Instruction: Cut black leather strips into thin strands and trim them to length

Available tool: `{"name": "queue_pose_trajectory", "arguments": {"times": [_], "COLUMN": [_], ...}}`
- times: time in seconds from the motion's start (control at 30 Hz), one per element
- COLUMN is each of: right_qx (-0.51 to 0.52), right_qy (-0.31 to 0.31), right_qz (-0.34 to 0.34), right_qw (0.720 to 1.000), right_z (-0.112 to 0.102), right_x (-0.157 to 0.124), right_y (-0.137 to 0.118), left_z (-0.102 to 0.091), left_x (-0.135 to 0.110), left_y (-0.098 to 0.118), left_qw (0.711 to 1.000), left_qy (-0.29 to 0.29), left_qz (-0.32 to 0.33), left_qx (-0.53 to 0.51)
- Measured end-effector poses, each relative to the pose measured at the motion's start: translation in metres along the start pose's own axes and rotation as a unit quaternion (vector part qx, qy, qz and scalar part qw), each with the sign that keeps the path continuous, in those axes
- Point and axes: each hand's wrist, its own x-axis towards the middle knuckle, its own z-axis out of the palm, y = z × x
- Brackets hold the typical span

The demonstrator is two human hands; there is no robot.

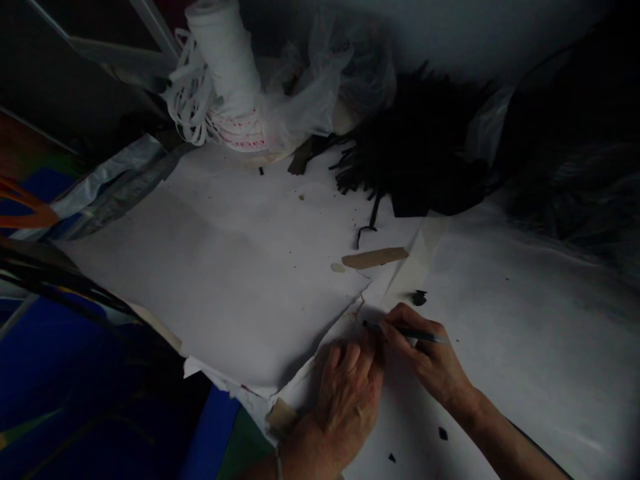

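My right hand [430, 360] is closed around a dark pen [400, 331], its tip pointing left onto the white paper [240, 287] near a torn edge. My left hand [347, 393] lies just left of it, fingers stretched flat and pressing the paper down, fingertips almost touching the pen tip. A small black scrap [419, 297] lies just above my right hand. The scene is very dim.
A brown cardboard strip [375, 257] lies on the paper above the hands. A heap of black strips [420, 153] sits at the back, beside a white roll with loops of tape [220, 73] and a clear plastic bag [340, 73]. Blue fabric [75, 400] lies at the lower left.
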Motion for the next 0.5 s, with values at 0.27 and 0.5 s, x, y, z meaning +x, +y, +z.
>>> {"name": "queue_pose_trajectory", "arguments": {"times": [0.27,0.5], "right_qx": [-0.011,-0.014], "right_qy": [-0.002,-0.017], "right_qz": [0.007,0.008], "right_qw": [1.0,1.0], "right_z": [0.0006,-0.0007], "right_x": [0.0038,0.0062], "right_y": [-0.001,-0.0023], "left_z": [0.0004,0.0035], "left_x": [0.0009,-0.0011], "left_y": [-0.0008,0.0003], "left_qw": [1.0,1.0], "left_qy": [-0.003,0.011], "left_qz": [0.004,0.013], "left_qx": [0.004,0.011]}}
